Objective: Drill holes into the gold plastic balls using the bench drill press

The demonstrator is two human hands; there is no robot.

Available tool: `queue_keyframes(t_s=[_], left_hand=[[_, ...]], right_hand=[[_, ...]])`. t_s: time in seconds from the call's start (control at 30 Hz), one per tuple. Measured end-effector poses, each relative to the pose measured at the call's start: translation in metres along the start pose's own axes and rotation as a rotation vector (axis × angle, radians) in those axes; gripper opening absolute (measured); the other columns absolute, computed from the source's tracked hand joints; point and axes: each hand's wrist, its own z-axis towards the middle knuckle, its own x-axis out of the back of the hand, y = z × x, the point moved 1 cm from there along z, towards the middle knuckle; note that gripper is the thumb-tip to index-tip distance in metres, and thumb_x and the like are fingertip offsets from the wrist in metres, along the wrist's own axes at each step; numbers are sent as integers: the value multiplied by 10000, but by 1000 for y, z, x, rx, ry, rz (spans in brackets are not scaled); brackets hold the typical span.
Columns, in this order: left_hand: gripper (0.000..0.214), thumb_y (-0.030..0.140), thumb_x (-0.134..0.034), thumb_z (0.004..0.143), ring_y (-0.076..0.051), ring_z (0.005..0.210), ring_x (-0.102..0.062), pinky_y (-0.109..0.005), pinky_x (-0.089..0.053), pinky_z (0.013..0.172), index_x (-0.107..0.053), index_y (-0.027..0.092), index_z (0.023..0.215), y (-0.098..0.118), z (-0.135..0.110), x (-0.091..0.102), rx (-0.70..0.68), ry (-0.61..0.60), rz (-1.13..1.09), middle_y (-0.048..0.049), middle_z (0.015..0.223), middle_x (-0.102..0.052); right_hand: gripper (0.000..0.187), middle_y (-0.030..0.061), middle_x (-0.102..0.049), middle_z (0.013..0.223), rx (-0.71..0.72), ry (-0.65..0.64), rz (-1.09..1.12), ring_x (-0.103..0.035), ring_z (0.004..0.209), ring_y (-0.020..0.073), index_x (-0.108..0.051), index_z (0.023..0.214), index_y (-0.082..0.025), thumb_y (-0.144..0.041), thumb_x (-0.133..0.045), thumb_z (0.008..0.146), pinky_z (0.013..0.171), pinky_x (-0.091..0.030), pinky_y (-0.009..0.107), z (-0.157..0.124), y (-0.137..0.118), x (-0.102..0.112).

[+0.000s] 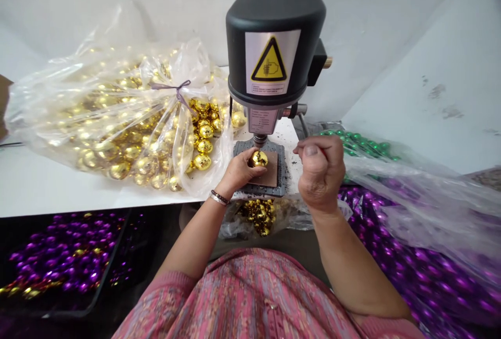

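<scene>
White table (35,185), scuffed wall (410,62), gold ball (261,160) under drill (276,18)

White worktop (35,187), front edge visible on the left. Drill press (276,57) stands on it via a grey base plate (282,185), dark shavings (288,169) scattered around the plate. Left of that: large clear plastic bag (58,93) full of gold balls (203,161), tied with purple string (172,87).
</scene>
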Motion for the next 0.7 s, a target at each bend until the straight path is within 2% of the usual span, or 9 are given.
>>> queue_keyframes(t_s=[0.37, 0.5, 0.6, 0.7], left_hand=[[503, 262, -756, 732, -177, 878, -635, -275, -483, 809, -654, 147, 1210, -1, -2, -1, -11, 2, 40, -17, 981, -722], [433, 275, -749, 742, -172, 859, -636, -266, -483, 782, -668, 166, 1153, -1, -3, -1, -22, -6, 51, -8, 966, -722], [460, 276, -747, 747, -180, 884, -643, -278, -491, 801, -649, 176, 1185, -2, -4, -1, -22, 0, 56, -14, 1000, -724], [504, 274, -753, 743, -203, 940, -651, -309, -499, 852, -626, 160, 1217, -3, -6, -2, -13, 30, 56, -45, 1060, -722]], right_hand=[[179, -6, -674, 877, -10, 81, 86, -667, 832, 127, -592, 957, -221, -341, -460, 942, 803, -532, 333, -17, 27, -14], [202, -1, -672, 876, -10, 71, 106, -681, 809, 140, -582, 949, -218, -368, -448, 936, 791, -548, 359, -23, 36, -17], [230, 0, -660, 842, -15, 73, 94, -654, 772, 137, -590, 932, -211, -394, -451, 935, 781, -534, 355, -17, 28, -14], [278, -4, -633, 772, -26, 98, -17, -604, 732, 123, -613, 860, -204, -427, -467, 939, 717, -481, 304, 1, 5, -6]])
